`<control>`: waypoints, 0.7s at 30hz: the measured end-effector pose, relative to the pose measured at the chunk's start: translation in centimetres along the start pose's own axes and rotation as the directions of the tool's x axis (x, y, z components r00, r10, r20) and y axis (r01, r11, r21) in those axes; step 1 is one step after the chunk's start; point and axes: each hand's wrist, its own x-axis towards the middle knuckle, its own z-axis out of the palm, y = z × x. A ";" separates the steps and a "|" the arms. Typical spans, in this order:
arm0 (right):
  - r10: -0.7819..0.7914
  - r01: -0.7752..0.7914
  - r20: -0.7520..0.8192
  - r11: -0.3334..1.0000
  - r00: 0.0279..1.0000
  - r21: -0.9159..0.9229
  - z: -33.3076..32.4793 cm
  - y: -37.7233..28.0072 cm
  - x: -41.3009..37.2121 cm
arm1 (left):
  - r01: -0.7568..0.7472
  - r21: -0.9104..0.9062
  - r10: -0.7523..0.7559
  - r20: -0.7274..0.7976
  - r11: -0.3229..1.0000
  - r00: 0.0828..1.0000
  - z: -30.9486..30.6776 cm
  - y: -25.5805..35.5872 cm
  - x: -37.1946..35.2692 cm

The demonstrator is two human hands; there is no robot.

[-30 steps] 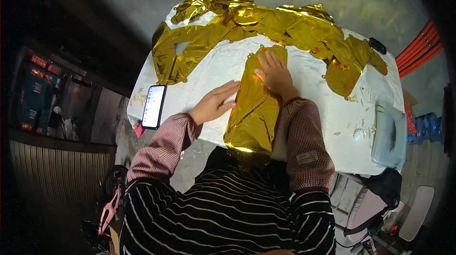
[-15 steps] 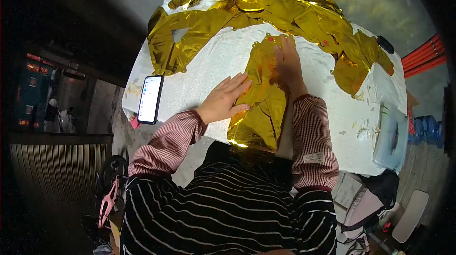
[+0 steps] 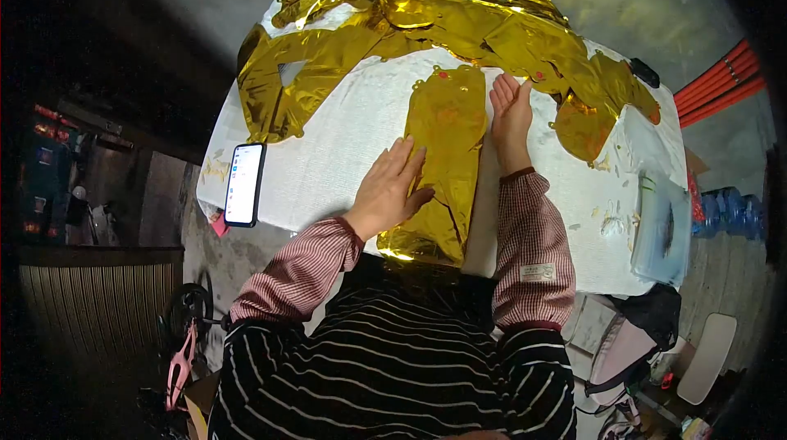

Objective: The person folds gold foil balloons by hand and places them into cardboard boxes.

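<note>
A flat gold foil balloon [image 3: 447,132] lies lengthwise on the white-covered table in front of me, with small tabs and a red dot at its far end. Its near end is creased and reaches the table edge by my body. My left hand [image 3: 389,186] rests on the balloon's left edge, fingers stretched out and thumb apart. Just right of the balloon, my right hand [image 3: 512,120] is open, its palm partly turned up and nothing in it. More flat gold foil balloons [image 3: 328,63] overlap in an arc along the far side, some also bearing red dots.
A lit phone [image 3: 244,184] lies at the table's left edge. Clear plastic sleeves [image 3: 660,227] are at the right edge, and a small black object [image 3: 644,72] sits at the far right corner. The white table cover [image 3: 328,145] shows between the foil pieces.
My right hand has come off the balloon to its right side and turned its palm up. My left hand stays on the left edge. The whole view has shifted slightly.
</note>
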 end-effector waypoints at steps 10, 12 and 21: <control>-0.148 0.199 0.178 0.143 0.973 -0.970 1.1 -1.6 -2.0 | 0.038 0.029 -0.039 0.008 0.999 0.999 -0.2 0.6 0.1; -0.049 0.105 0.104 0.018 0.993 -0.994 1.8 -3.3 -2.6 | 0.035 0.025 -0.035 -0.003 0.999 0.999 -0.2 0.7 0.1; 0.136 0.208 0.212 0.039 0.968 -0.977 -1.3 -2.5 -1.1 | 0.041 0.006 -0.041 -0.010 0.999 0.999 -0.3 0.8 0.0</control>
